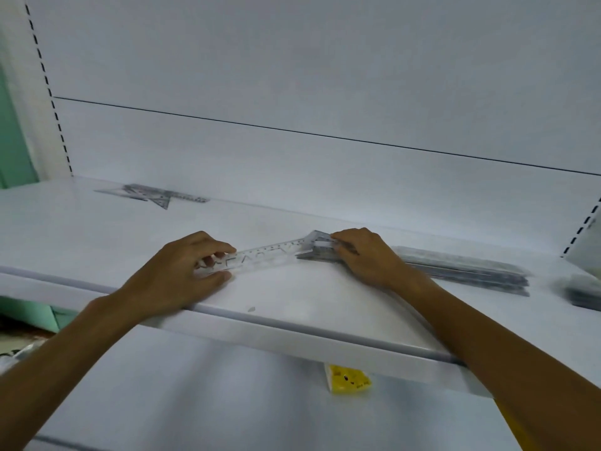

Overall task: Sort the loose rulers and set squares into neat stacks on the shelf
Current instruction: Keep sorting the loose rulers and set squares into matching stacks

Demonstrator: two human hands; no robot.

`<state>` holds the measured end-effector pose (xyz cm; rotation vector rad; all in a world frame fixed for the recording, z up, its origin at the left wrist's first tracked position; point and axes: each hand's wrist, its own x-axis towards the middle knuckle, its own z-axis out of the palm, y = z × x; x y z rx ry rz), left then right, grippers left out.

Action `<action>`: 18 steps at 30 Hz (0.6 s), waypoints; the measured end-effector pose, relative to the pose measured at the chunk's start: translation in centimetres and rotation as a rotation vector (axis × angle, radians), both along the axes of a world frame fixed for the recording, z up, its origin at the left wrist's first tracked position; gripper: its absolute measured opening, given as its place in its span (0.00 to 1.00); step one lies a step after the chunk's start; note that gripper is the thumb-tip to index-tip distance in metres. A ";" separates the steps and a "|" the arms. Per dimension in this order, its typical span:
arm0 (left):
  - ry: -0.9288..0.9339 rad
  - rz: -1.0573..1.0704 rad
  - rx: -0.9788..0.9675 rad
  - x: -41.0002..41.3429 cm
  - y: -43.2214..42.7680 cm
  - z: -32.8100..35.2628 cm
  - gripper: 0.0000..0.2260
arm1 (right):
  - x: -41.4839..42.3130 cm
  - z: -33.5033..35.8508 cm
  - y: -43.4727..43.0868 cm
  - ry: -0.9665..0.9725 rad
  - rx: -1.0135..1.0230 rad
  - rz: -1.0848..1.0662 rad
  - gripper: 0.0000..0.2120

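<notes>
Clear ruler held at its left end, its far end reaching the small pile under the right hand.

The left hand pinches the near-left end of a clear ruler; its long axis runs from there up and rightward, along the shelf near the front edge. The right hand is closed on a small pile of set squares at the ruler's far end, so it is the nearer hand for squaring that pile. A long stack of rulers lies just beyond, toward the shelf's right end. Loose pieces wait at the back-left corner, with bare shelf between.
</notes>
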<state>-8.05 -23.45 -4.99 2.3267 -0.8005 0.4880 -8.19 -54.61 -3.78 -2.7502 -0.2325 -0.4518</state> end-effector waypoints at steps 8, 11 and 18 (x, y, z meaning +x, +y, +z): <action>-0.054 0.006 0.009 0.0 -1.5 1.2 0.14 | -1.3 0.4 -1.4 -0.068 0.008 -0.015 0.18; -0.081 -0.032 -0.026 0.1 -3.4 2.1 0.15 | -3.3 0.8 -2.7 -0.147 -0.009 -0.048 0.19; -0.072 -0.206 -0.061 -0.2 -12.2 3.9 0.17 | -9.8 0.5 -7.8 -0.164 -0.027 -0.163 0.21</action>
